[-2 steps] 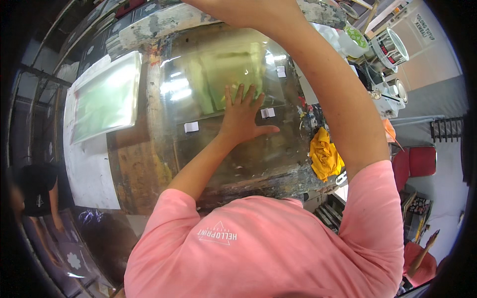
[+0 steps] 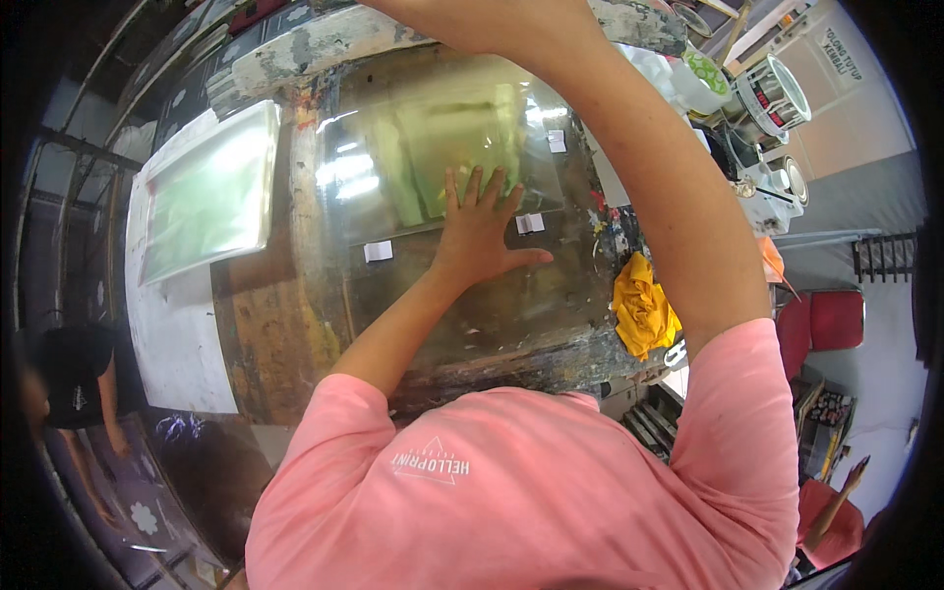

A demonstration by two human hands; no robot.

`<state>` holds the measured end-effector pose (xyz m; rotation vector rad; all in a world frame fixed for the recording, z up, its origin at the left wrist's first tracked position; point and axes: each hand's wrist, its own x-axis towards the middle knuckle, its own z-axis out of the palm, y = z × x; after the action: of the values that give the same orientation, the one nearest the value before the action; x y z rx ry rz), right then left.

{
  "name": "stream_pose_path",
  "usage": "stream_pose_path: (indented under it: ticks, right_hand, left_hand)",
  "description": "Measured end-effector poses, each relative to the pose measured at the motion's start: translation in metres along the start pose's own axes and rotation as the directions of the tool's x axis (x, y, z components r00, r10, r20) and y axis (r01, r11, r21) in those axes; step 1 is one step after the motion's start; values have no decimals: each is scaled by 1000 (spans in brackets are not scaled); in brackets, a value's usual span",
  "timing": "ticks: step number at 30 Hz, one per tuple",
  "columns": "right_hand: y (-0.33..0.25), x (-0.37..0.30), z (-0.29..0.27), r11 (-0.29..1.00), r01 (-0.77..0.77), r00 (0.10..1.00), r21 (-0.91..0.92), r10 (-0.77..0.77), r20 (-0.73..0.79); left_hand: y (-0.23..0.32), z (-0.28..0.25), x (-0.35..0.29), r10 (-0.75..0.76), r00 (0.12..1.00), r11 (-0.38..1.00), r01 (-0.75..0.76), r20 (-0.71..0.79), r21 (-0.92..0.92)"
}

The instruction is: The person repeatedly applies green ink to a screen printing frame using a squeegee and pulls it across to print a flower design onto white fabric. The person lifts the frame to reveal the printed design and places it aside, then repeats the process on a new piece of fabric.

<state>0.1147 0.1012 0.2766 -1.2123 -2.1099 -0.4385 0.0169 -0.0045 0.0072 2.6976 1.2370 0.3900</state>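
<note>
My left hand [image 2: 480, 228] lies flat with fingers spread on a clear, shiny plastic sheet [image 2: 423, 133] on the worktable. A yellowish-green panel shows at the sheet, beyond my fingertips. Small white tabs sit around it: one [image 2: 379, 253] left of my wrist, one [image 2: 531, 223] beside my thumb, and one [image 2: 557, 142] farther right. My right arm reaches across the right side to the far edge, where my right hand [image 2: 462, 18] is cut off by the picture's top. Its fingers are out of sight, so what it touches cannot be seen.
At left, a stack of clear plastic sheets [image 2: 211, 192] rests on white paper [image 2: 187, 344]. A yellow cloth [image 2: 644, 307] lies by the table's right edge. Paint cans and tubs [image 2: 772, 98] stand at far right, near a red chair [image 2: 836, 318]. Another person [image 2: 79, 383] stands at far left.
</note>
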Motion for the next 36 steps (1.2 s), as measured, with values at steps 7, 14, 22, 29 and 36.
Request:
stream_pose_path:
  ticks: [7,14,22,29,36]
  right_hand:
    - [-1,0,2,1000,-7,1000,-8,7,-8]
    - [-7,-5,-2,1000,-30,1000,-7,30,-2]
    - [-14,-15,1,999,11,999,-34,-12,-33]
    - [-16,-57,18,990,52,998,-133,-54,-11]
    - [-16,-136,45,990,4,886,143,-70,459]
  left_hand:
    - [-4,-2,4,9,1000,1000,-9,-28,-6]
    - [-6,10,3,51,984,996,-62,-169,-59]
    - [-14,6,-6,107,953,983,-143,-284,-111]
    - [-83,-96,-50,-700,692,273,27,-179,-962]
    - [-90,-105,-104,-654,740,471,237,-156,-849]
